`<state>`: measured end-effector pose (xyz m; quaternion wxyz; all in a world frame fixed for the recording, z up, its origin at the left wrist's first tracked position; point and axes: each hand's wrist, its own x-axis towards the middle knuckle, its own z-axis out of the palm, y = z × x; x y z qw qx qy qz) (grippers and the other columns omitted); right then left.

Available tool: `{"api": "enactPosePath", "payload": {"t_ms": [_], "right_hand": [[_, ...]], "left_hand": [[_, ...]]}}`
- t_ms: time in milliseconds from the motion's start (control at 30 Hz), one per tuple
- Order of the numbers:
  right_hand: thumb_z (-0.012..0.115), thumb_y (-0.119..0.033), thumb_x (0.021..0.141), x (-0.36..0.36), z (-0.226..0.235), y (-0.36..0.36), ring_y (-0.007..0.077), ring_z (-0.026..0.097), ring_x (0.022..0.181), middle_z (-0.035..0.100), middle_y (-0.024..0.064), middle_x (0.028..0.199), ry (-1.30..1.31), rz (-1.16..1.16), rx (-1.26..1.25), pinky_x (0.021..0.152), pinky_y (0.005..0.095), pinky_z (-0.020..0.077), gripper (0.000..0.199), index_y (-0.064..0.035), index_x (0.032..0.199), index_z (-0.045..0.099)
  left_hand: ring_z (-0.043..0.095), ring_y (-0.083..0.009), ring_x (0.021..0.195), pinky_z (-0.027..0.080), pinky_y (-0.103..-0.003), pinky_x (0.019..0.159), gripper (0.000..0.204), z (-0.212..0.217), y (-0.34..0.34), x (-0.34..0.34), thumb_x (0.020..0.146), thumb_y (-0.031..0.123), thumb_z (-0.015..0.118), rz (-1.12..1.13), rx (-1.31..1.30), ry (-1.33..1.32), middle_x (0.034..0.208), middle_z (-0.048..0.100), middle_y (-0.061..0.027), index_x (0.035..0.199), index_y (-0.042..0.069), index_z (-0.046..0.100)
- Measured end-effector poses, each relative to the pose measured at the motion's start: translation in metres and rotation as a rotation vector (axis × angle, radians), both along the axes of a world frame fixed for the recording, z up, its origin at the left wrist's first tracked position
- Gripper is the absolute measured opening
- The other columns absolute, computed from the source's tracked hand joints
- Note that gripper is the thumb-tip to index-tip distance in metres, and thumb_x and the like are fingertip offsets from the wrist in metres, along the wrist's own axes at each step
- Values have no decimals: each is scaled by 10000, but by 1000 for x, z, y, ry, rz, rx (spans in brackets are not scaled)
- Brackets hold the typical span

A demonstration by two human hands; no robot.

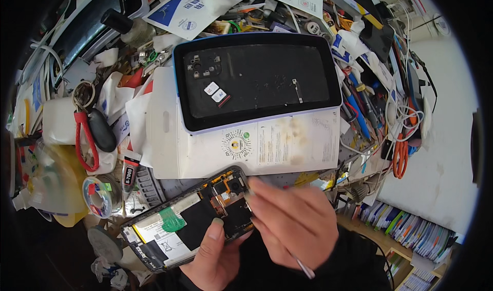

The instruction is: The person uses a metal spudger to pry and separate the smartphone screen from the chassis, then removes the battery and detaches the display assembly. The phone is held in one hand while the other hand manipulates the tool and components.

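My left hand (210, 263) holds an opened smartphone (197, 224) at a tilt near the lower edge, its thumb pressed on the inner side. Inside the phone show a white-labelled battery (169, 245), a strip of green tape (172, 219) and orange flex parts near the top end. Over the phone's upper right side, my right hand (303, 221) pinches a thin metal tool (304, 266), its rear end sticking out below the palm. Blur and fingers hide the tool's tip, so whether it touches the phone I cannot tell.
Beyond the phone, a shallow black box lid (262, 120) with small parts and two white cards rests on a white printed sheet (308, 155). A glue tube (129, 175), solder spool (100, 196) and red-strapped keys (84, 137) lie left; pens (362, 111) and cables (405, 119) crowd the right.
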<state>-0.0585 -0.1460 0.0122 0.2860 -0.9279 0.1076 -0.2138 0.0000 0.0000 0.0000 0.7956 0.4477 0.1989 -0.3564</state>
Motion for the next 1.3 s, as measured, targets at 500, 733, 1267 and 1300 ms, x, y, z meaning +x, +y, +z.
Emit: {"api": "enactPosePath", "payload": {"t_ms": [500,733,1267,1300], "right_hand": [[794,-85,834,1,-9,-9,196,665,713,778,190,1141,-110,42,2,586,305,493,258,42,1057,770],[825,5,710,5,0,-10,214,668,774,794,166,1120,-19,20,56,633,286,490,321,6,1029,788],[836,25,696,7,-4,-28,227,679,795,781,167,1176,-16,126,101,648,305,519,410,0,1100,771],[841,26,694,7,-5,-29,231,684,801,775,170,1193,-46,133,114,658,307,528,426,-2,1112,765]], "left_hand": [[699,-391,1186,659,-522,927,586,-10,9,7,1027,137,543,-21,-54,-20,1390,625,-267,1563,-17,363],[660,-359,1269,604,-497,1043,448,-11,6,8,1067,79,502,-20,-52,8,1409,634,-219,1497,-42,472],[663,-407,1255,627,-550,995,596,-2,12,23,1026,132,551,-125,-60,72,1430,592,-273,1565,-23,347],[658,-407,1263,623,-552,1003,597,-1,14,26,1026,132,552,-170,-54,72,1433,589,-272,1565,-21,346]]}}
